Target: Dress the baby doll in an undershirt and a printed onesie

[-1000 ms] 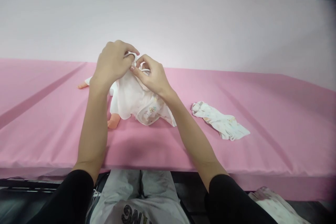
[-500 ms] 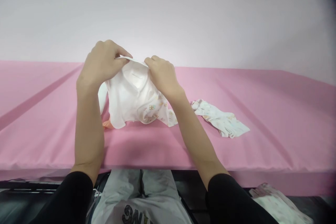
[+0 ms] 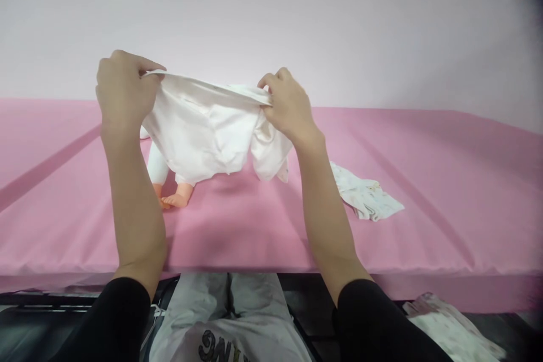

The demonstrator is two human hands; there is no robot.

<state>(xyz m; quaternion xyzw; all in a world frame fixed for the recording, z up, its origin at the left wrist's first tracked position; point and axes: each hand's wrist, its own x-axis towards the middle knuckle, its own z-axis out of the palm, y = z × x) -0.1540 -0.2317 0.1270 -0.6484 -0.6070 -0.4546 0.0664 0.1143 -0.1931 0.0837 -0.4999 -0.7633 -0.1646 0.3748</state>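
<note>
Between my two hands a white baby garment hangs stretched above the pink padded surface. My left hand pinches its upper left edge between thumb and fingers. On the other side my right hand grips the upper right part, from which a bunched portion droops. Behind the cloth lies a baby doll; its bare feet and white-clothed legs show below and left of the garment, while the rest is mostly hidden.
A crumpled white printed garment lies on the pink padded surface to the right. A white wall panel rises along the back. Below the front edge at lower right is another folded printed cloth.
My hands have moved apart, the left one leftward and up, the right one rightward. The garment is now pulled wide, and more of the doll's legs and feet shows.
</note>
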